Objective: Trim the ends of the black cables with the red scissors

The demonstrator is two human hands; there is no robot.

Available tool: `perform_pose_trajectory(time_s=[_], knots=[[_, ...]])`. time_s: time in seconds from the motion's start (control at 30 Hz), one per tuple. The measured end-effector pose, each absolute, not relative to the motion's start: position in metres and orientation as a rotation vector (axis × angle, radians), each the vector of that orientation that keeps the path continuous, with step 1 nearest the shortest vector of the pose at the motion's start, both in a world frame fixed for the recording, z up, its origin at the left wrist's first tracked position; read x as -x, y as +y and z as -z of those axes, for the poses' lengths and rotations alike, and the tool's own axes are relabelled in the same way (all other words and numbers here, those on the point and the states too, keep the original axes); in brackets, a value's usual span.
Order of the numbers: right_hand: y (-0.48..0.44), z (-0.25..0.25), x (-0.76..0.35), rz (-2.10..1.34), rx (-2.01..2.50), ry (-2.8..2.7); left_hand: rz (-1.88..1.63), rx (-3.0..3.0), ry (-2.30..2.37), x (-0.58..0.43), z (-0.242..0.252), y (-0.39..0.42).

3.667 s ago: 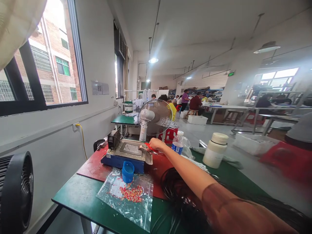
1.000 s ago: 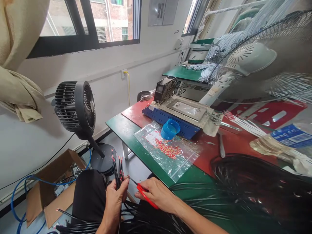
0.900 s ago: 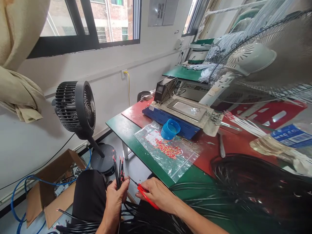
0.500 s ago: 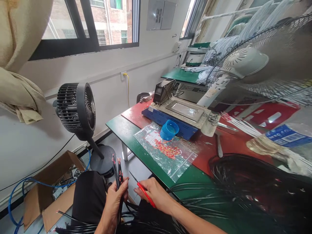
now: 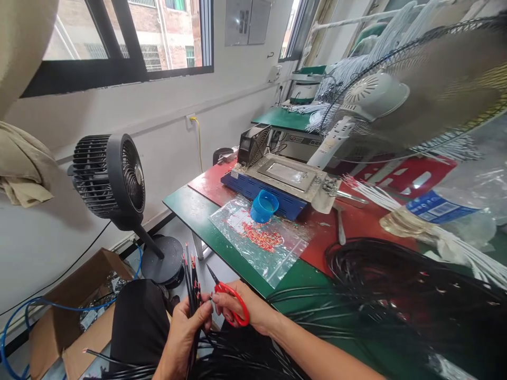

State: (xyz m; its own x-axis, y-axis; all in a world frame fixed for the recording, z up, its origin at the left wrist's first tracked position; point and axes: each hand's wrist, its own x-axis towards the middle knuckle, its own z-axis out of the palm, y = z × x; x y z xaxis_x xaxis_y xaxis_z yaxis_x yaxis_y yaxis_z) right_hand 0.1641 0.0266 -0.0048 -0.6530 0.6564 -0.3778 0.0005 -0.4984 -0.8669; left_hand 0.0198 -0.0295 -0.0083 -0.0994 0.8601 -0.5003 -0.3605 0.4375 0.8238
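Wrapped round a bunch of black cables (image 5: 190,285) is my left hand (image 5: 186,322), low in the view. Red and bare copper ends stick up above its fingers. My right hand (image 5: 237,306) grips red-handled scissors (image 5: 244,311), their dark blades pointing up and left. Its thumb and fingertips come close to the cable ends by my left thumb; whether they touch is unclear. More black cables lie across my lap and on the table at right. A plastic bag (image 5: 277,272) on the table bears many small red and yellow bits.
A blue cup (image 5: 264,207) stands beside the bag, against a blue-sided hot plate (image 5: 277,179). A black fan (image 5: 111,179) and an open cardboard box (image 5: 79,301) are at left. A white fan (image 5: 372,100) stands at right. The green table (image 5: 184,211) edge runs before me.
My right hand has moved left toward the cable bunch, and the scissors have turned so that both red handle loops show more. The whole view has shifted slightly right.
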Motion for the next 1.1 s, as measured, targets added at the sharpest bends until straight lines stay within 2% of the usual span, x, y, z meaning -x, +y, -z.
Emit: perform_pose_trajectory(time_s=[0.5, 1.1], knots=[[0.026, 0.003, -0.166, -2.402, 0.863, -1.080, -1.128, -0.547, 1.154, -0.023, 0.009, -0.027], [0.025, 0.009, -0.168, -2.482, 0.728, -1.088, -1.034, -0.500, 0.915, -0.020, 0.016, -0.028]])
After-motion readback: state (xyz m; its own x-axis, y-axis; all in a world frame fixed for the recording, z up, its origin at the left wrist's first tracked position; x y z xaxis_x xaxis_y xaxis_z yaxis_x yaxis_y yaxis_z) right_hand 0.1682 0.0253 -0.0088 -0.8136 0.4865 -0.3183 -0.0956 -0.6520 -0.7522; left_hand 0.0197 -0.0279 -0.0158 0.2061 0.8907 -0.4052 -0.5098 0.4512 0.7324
